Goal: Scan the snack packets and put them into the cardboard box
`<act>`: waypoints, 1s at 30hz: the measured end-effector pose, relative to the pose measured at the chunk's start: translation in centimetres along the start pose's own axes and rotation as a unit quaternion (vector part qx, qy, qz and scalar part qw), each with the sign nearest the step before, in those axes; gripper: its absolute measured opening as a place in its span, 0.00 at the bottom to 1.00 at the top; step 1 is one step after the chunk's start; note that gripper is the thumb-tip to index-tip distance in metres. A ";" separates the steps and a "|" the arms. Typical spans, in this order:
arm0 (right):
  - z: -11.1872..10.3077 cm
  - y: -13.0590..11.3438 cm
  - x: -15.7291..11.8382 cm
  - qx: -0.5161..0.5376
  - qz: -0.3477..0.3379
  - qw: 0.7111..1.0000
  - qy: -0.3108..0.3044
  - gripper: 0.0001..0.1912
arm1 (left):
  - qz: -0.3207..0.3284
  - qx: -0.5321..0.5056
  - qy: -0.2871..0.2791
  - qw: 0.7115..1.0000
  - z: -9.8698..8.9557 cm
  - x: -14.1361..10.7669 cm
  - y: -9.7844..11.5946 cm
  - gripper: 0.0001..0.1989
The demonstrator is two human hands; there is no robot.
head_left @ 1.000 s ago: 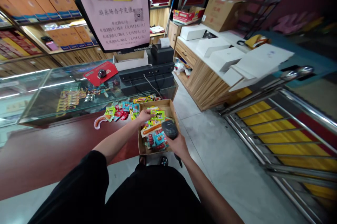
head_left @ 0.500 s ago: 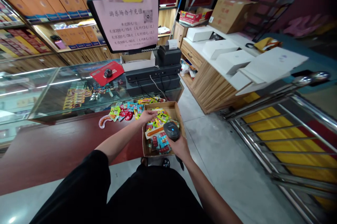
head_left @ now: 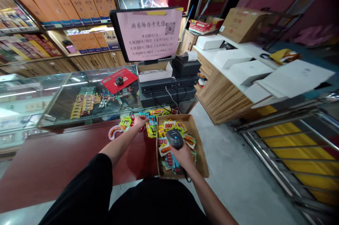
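Note:
My right hand [head_left: 183,155] is wrapped round a dark handheld scanner [head_left: 174,139] with a small blue light, over a cardboard box [head_left: 200,154]. Small colourful snack packets [head_left: 169,125] lie inside the box. To its left, my left hand [head_left: 140,121] is closed at a pile of loose packets [head_left: 125,122] on the reddish-brown table. What its fingers hold, if anything, is too small to tell. A curved clear pack with an orange-brown item [head_left: 114,132] lies left of the pile.
A monitor with a pink sign [head_left: 150,34] stands behind the box, beside a receipt printer [head_left: 186,65]. A glass display case [head_left: 60,108] borders the table. White boxes [head_left: 249,71] and a metal railing [head_left: 278,154] are at the right.
My left hand has moved left from over the box to the loose packets. My right hand still holds the scanner over the box. The view has shifted.

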State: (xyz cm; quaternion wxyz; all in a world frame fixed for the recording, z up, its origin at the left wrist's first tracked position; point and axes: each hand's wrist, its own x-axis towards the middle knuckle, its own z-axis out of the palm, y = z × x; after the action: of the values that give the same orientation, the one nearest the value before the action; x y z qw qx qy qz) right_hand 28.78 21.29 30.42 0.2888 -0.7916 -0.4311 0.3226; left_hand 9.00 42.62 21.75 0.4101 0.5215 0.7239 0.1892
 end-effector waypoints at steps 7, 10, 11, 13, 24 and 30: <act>1.8 -2.0 1.4 0.031 0.001 1.000 0.001 0.19 | -0.042 0.055 0.051 0.996 -0.7 4.5 -2.1 0.29; 2.1 -2.4 1.7 0.021 0.018 1.000 0.004 0.20 | -0.050 0.070 0.045 0.995 -0.4 5.8 -2.7 0.30; 2.2 -2.5 1.7 0.017 0.022 1.000 0.005 0.20 | -0.052 0.073 0.041 0.995 -0.3 6.2 -2.9 0.29; 2.2 -2.5 1.8 0.008 0.024 1.000 0.004 0.21 | -0.055 0.078 0.032 0.995 -0.2 6.8 -3.2 0.26; 1.9 -2.2 1.1 0.011 0.016 1.000 0.008 0.19 | -0.061 0.033 0.017 0.997 -0.2 5.4 -2.4 0.09; 0.6 -1.0 -0.2 0.012 -0.006 1.000 0.005 0.20 | -0.030 -0.036 0.016 0.999 -0.4 1.5 -0.9 0.07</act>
State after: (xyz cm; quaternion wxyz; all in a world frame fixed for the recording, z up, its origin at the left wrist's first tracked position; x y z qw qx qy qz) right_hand 27.71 21.67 30.80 0.3028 -0.7871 -0.4304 0.3217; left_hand 7.99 43.70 20.74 0.4228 0.4811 0.7384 0.2108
